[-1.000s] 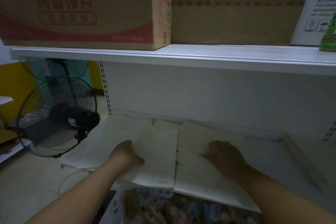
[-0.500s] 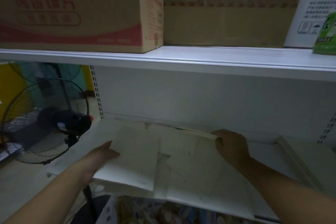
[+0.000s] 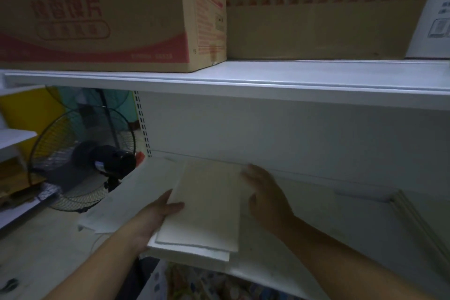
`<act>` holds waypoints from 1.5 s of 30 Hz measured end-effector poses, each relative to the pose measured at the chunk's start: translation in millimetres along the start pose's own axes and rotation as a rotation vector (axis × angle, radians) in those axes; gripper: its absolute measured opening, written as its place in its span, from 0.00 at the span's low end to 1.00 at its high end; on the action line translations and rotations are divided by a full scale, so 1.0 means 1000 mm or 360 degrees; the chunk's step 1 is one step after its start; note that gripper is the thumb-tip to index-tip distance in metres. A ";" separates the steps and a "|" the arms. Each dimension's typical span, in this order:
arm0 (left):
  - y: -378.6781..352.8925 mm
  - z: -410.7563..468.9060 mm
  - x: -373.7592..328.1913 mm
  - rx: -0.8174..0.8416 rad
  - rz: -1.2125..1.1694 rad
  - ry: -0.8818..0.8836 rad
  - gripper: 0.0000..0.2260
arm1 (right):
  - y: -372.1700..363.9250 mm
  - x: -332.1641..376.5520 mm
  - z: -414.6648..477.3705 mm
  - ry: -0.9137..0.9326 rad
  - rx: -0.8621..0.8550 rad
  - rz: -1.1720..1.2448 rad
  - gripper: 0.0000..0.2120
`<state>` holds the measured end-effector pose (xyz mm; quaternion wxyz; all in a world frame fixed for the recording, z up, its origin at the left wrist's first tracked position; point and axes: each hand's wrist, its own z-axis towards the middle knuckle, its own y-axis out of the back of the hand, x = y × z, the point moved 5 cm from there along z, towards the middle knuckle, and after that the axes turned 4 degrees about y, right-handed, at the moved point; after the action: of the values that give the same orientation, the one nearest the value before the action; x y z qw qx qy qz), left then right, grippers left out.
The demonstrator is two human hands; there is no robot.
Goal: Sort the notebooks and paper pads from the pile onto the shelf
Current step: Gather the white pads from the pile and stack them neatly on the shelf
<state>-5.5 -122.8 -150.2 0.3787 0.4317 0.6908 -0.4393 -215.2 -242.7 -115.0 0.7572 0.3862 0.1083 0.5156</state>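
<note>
Only the head view is on offer, and it looks into a dim, white shelving unit. On the lower shelf (image 3: 316, 238) a stack of pads (image 3: 207, 204) lies flat near the front edge, a cream one on top of at least one whiter pad whose lower edge peeks out below.

The left hand (image 3: 158, 214) has the stack by its left edge. The thumb lies over the top cover, and the other fingers seem tucked under it, though they are hidden from here.

The right hand (image 3: 265, 192) is flat and relaxed, its fingers straight and laid against the stack's right edge, holding nothing. It looks to me like squaring the pads up between the two hands.

A wider pale pad (image 3: 136, 192) sits under and to the left of the stack, its corner sticking out past the end of the shelf. Far right on the same shelf, a thin slanted bundle (image 3: 414, 217) rests well apart; I cannot tell what it is.

The upper shelf (image 3: 243, 80) carries a printed cardboard box (image 3: 97, 12) and a plain taped box (image 3: 316, 14). A black fan (image 3: 80, 161) stands beyond the shelf's left end.

As for progress, I'd judge the pads are on the shelf and gathered, but the stack is not yet pushed back or lined up. The wide pad beneath wants tidying too.
</note>
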 end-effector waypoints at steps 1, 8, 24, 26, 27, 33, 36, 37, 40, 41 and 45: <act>0.005 -0.002 -0.001 -0.0069 -0.0043 -0.0052 0.33 | -0.002 -0.019 -0.003 -0.0425 0.0151 -0.0056 0.24; 0.031 -0.016 0.005 -0.0410 -0.0182 -0.0232 0.18 | -0.023 -0.062 -0.014 -0.1573 0.0659 0.0117 0.49; 0.048 -0.020 -0.025 -0.0453 -0.0107 -0.0341 0.15 | 0.095 -0.058 -0.017 -0.1620 -0.0048 0.1749 0.14; 0.018 -0.012 -0.028 -0.0281 0.0043 -0.0326 0.16 | 0.107 -0.056 -0.025 -0.1667 0.0107 0.1690 0.16; -0.002 -0.009 -0.028 -0.0153 0.0124 -0.0322 0.15 | 0.111 -0.056 -0.029 -0.1677 0.0187 0.1630 0.18; -0.116 -0.001 -0.001 0.0443 0.0573 -0.0202 0.24 | 0.143 -0.048 -0.050 -0.1455 0.0636 0.0789 0.21; -0.162 -0.004 0.024 0.0636 0.0657 -0.0110 0.15 | 0.170 -0.053 -0.062 -0.1393 0.0540 0.0662 0.13; -0.177 -0.006 0.034 0.0708 0.0625 -0.0041 0.15 | 0.178 -0.055 -0.066 -0.1384 0.0530 0.0631 0.13; -0.215 -0.010 0.056 0.0900 0.0515 0.0074 0.25 | 0.198 -0.068 -0.085 -0.1375 0.0550 0.0492 0.21; -0.226 -0.011 0.059 0.0929 0.0506 0.0062 0.25 | 0.204 -0.076 -0.094 -0.1412 0.0485 0.0488 0.23; -0.265 0.006 0.065 0.0764 0.0444 -0.0054 0.39 | 0.234 -0.109 -0.151 -0.1603 0.0191 0.0112 0.34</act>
<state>-272.9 -175.1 -136.7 0.3340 0.5925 0.4944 -0.5412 -511.5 -225.6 -80.3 0.6741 0.6331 -0.2538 0.2835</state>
